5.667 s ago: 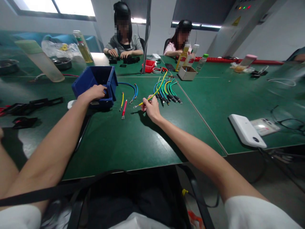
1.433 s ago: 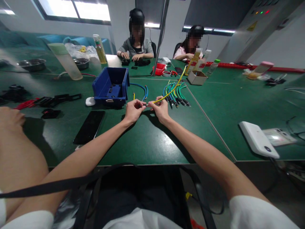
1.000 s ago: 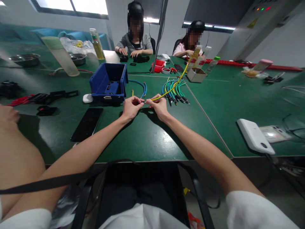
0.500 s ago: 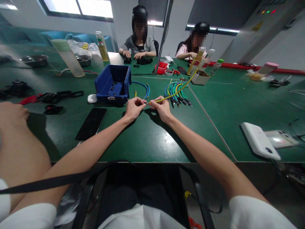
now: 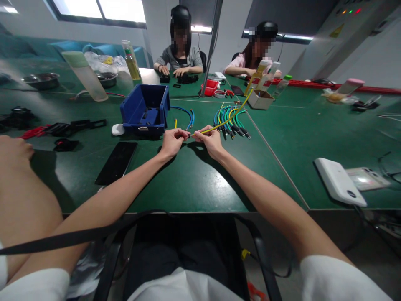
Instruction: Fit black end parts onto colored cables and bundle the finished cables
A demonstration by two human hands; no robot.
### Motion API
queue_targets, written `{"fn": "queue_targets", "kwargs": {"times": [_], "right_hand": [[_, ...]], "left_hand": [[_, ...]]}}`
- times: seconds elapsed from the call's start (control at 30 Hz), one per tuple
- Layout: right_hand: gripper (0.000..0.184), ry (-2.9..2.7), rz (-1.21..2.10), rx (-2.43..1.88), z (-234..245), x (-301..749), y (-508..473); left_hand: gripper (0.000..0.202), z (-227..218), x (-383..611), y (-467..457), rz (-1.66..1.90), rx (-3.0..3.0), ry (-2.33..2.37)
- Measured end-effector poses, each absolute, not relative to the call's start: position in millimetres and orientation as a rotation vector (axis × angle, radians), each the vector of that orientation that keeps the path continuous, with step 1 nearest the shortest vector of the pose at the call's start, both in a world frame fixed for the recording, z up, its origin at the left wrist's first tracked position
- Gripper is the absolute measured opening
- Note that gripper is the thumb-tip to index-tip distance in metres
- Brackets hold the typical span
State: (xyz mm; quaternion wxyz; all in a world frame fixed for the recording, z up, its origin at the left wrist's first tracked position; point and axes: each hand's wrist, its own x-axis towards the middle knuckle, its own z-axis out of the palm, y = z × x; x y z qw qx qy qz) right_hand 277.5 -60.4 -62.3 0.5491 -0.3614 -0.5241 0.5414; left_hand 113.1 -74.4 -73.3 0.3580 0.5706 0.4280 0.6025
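Between the fingers of my right hand (image 5: 210, 140) is a yellow cable (image 5: 230, 119), its long end rising to the upper right. My left hand (image 5: 173, 141) pinches a small black piece (image 5: 189, 135) at the cable's near end; whether the cable sits inside it I cannot tell. Just beyond my hands lie a few blue cables (image 5: 191, 117) and a short yellow cable end (image 5: 176, 123). A bundle of green, blue and yellow cables (image 5: 233, 119) with black ends rests to the right. The blue bin (image 5: 128, 116) behind my left hand holds several small black pieces.
A black phone (image 5: 116, 163) lies left of my left forearm, a white earphone case (image 5: 118, 129) by the bin. At right is a white power bank (image 5: 340, 182). Another person's arm (image 5: 28, 179) rests at far left. Two people sit across the green table (image 5: 194, 184).
The whole view has shifted slightly. Both hands keep their pinch on the yellow cable and the black piece, with little visible movement between them.
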Motion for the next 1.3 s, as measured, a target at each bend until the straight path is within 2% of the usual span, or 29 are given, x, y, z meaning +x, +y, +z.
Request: {"fn": "queue_targets", "kwargs": {"times": [0.4,0.63,1.3], "right_hand": [[0.037,-1.266,1.286,-0.888,-59,278,-63],[0.041,-1.243,1.298,-0.876,-60,278,-61],[0.037,-1.328,1.283,-0.891,-59,278,-60]], "left_hand": [[0.004,-65,119,-86,1.514,1.654,1.209],[0.022,-69,117,-84,1.452,1.557,1.234],[0.034,-66,118,-83,1.494,1.361,1.091]]}}
